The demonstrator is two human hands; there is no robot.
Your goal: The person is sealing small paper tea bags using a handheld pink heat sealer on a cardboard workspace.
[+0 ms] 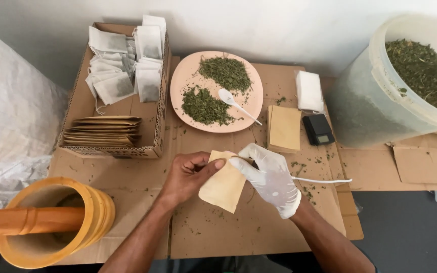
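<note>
flattened cardboard (259,222) work surface, white wall (279,25)

- The flattened brown cardboard (259,227) I work on covers the surface, dotted with green crumbs.
- An open cardboard box (82,103) sits at the far left, holding white filter bags and a stack of tan envelopes.
- A pink plate (180,81) just right of the box carries two heaps of dried herb and a white spoon.
- A stack of tan envelopes (284,129) lies right of the plate, with a white pad (309,91) behind it and a small black device (318,129), possibly a pocket scale, beside it.
- A translucent bucket (370,111) of dried herb stands far right.
- A yellow mortar (51,222) with an orange pestle (26,220) sits at the near-left edge.
</note>
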